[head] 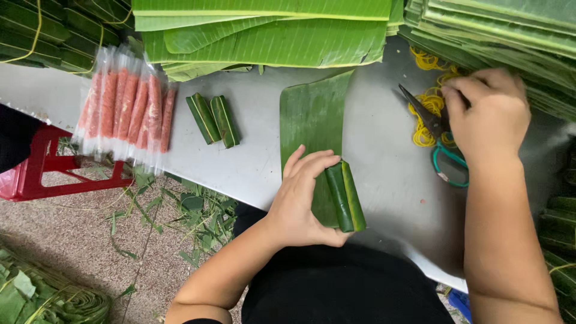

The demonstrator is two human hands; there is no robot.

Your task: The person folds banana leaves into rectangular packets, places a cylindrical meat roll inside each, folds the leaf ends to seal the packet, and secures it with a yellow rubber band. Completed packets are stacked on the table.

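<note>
My left hand (303, 201) grips a small roll wrapped in green banana leaf (346, 196) near the front edge of the steel table (384, 162). Under the roll lies a long strip of banana leaf (312, 114), running away from me. My right hand (489, 114) rests at the back right on a heap of yellow rubber bands (427, 120), its fingers curled over them beside a pair of scissors (441, 144) with green handles. Whether it holds a band is hidden.
Two finished leaf rolls (213, 119) lie at the table's middle left, next to several pink sausages in clear plastic (129, 105). Stacks of banana leaves (270, 33) fill the back and right. A red stool (36, 174) and leaf scraps (192, 210) are on the floor.
</note>
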